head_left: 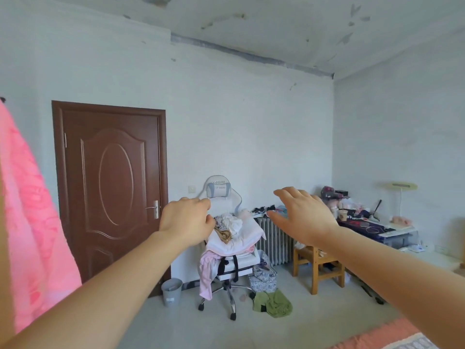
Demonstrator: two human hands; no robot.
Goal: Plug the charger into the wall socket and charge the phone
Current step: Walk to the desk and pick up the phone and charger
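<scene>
Soft, even daylight fills the room, shadows faint. Wide-angle bending curves the walls away from the brown door (110, 187); pink fabric (27, 222) left of it blurs.

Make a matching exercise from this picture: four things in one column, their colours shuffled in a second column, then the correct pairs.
Things:
1. door
2. bin
3. cloth on the floor
4. stool

Colours:
A. green
B. light wood
C. dark brown
D. grey

Pairs: 1-C, 2-D, 3-A, 4-B
</scene>
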